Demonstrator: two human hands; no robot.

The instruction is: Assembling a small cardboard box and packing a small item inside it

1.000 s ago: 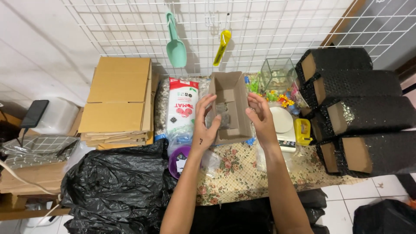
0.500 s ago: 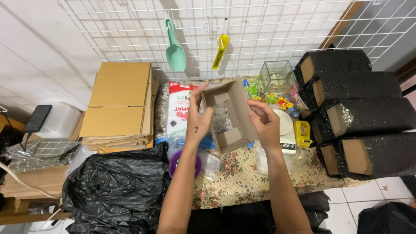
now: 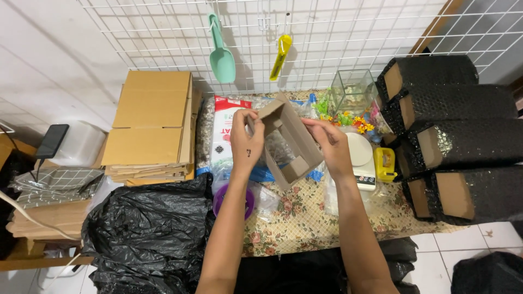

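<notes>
Small cardboard box (image 3: 287, 142) is held tilted above the floral surface (image 3: 305, 218), in front of the white pebble bag (image 3: 226, 130). Left hand (image 3: 246, 144) grips its left wall; right hand (image 3: 332, 147) grips the right edge. Judgement: support both walls evenly, fold flaps square along creases.

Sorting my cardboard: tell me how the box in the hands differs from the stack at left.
The small box is folded open, tilted and held up by the left hand and right hand; the flat cardboard stack lies unfolded on the table, and its sheets are larger. Both are plain brown cardboard.
</notes>
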